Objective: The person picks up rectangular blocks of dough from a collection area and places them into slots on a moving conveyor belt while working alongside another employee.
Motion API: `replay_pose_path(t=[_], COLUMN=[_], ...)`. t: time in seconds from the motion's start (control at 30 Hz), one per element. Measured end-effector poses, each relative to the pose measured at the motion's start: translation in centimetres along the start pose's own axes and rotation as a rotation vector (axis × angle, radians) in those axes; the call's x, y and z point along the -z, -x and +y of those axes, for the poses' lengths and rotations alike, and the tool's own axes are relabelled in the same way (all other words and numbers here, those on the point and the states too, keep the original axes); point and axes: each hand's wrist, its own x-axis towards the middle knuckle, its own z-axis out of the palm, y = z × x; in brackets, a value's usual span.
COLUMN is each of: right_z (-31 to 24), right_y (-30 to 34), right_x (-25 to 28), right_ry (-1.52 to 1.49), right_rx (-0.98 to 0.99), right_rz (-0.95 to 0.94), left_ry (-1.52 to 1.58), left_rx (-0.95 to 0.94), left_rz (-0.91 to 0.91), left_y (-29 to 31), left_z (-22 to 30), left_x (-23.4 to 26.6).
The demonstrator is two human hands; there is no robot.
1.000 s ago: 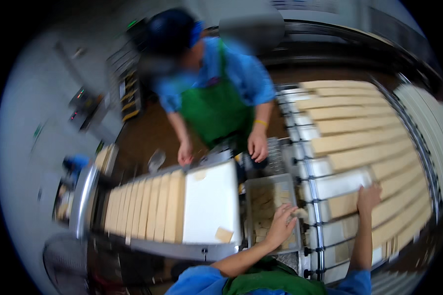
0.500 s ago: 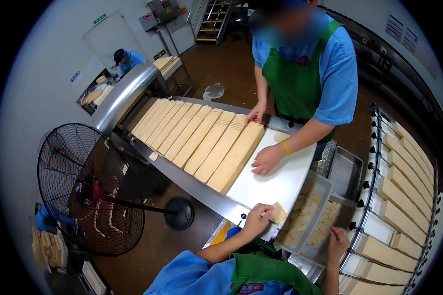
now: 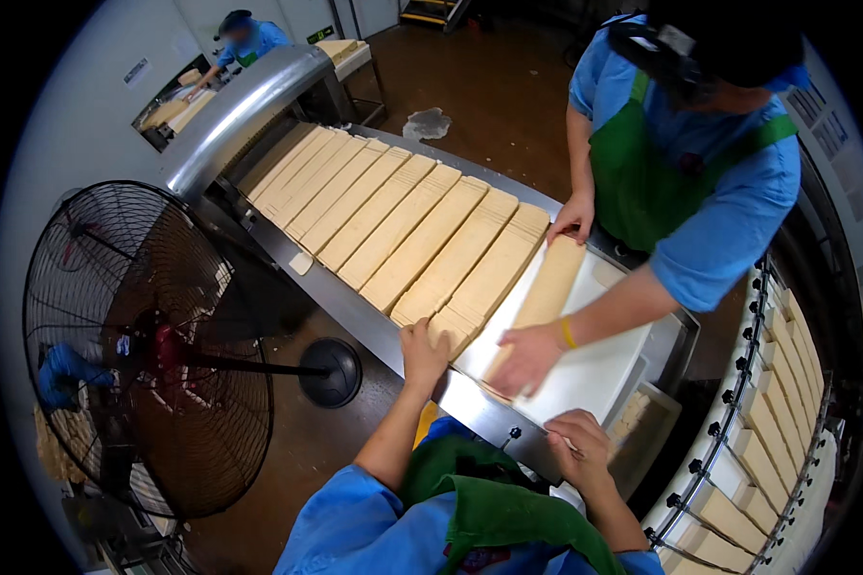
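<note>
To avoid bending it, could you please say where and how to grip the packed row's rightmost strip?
Probably by both short ends, from the right: the rightmost strip is long and narrow, its left side crowds the next strip, and white surface shows along its right.

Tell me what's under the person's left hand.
The steel rim passes beneath the left hand, whose fingers reach the near ends of pale slabs. Whatever lies directly under the palm is covered and cannot be seen.
</note>
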Motion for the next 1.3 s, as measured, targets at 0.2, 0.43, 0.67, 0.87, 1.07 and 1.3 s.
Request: replay_pose_path(t=[0.2,0.43,0.67,0.87,1.07,1.3], right_z=[1.4,8.7,11.9,19.7,18.3,18.8], right_y=[-7.1,-12.3,-19.4,-27.8,-29.0,-21.1], right_x=[-3.8,-13.5,-15.4,-13.4,-12.7,-3.7], right_ry=[0.108,0.630,0.726,0.830,0.787,0.705], right_rx=[-0.031,-0.131,-0.110,-0.528,-0.774,-1.105], right_rz=[-0.096,-0.442,-0.277,0.026,-0.146,0.190], left_ry=[-0.198,-0.241,-0.223,-0.228,-0.228,-0.189], left_rx=[0.055,0.045,0.038,-0.040,-0.115,-0.216], left_rz=[-0.067,-0.285,-0.360,-0.383,-0.346,-0.632], left_y=[0.6,-0.5,-1.0,-1.0,-1.2,0.3], left_z=[5.2,5.3,5.0,5.2,5.3,7.0], left_x=[0.0,1.9,2.7,2.1,2.2,0.4])
